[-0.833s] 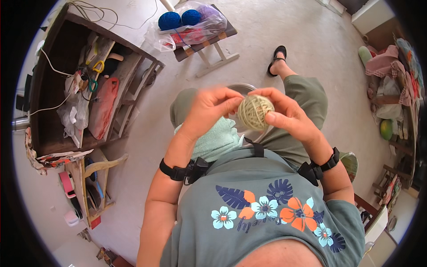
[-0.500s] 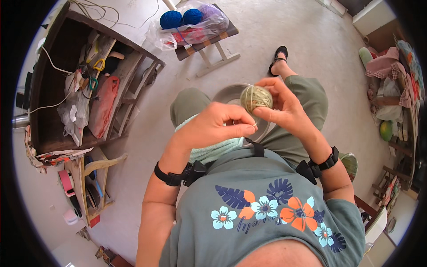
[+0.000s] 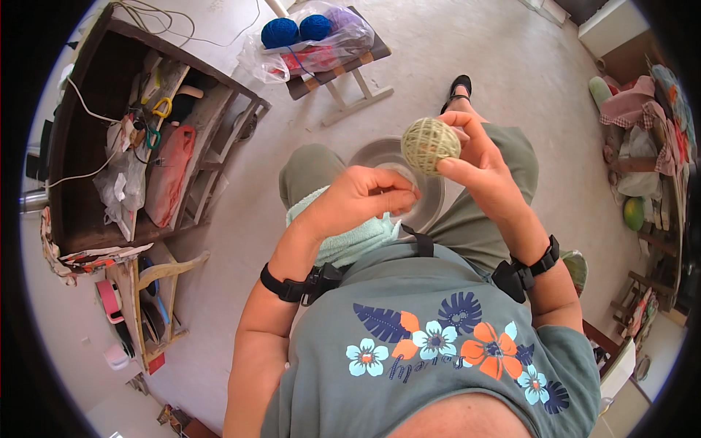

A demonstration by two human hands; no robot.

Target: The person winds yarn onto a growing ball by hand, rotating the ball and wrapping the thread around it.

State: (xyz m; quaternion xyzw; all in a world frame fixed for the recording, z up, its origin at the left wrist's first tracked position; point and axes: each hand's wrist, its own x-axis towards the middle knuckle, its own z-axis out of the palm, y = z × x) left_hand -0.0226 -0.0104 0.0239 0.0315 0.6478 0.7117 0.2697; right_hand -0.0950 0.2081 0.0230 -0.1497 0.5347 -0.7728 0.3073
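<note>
My right hand (image 3: 483,165) grips a pale green ball of yarn (image 3: 428,146), thumb in front and fingers round its right side. Close to the lower left of the ball, my left hand (image 3: 364,197) is closed in a pinch on the yarn strand. That strand is thin and hard to make out, and the left fingertips are slightly blurred. Below both hands a round metal basin (image 3: 437,207) sits between my legs, partly hidden by the left hand. A mint green towel (image 3: 350,238) lies over my left thigh, under the left wrist.
Ahead stands a small stool (image 3: 343,71) with a plastic bag and blue yarn balls (image 3: 280,33) on it. To the left, a dark wooden cabinet (image 3: 69,208) holds scissors (image 3: 163,107) and bags. Cloths (image 3: 634,98) are piled at the right.
The yarn ball has turned in my right hand and shifted slightly right. My left hand has moved a little, its fingertips now farther from the ball.
</note>
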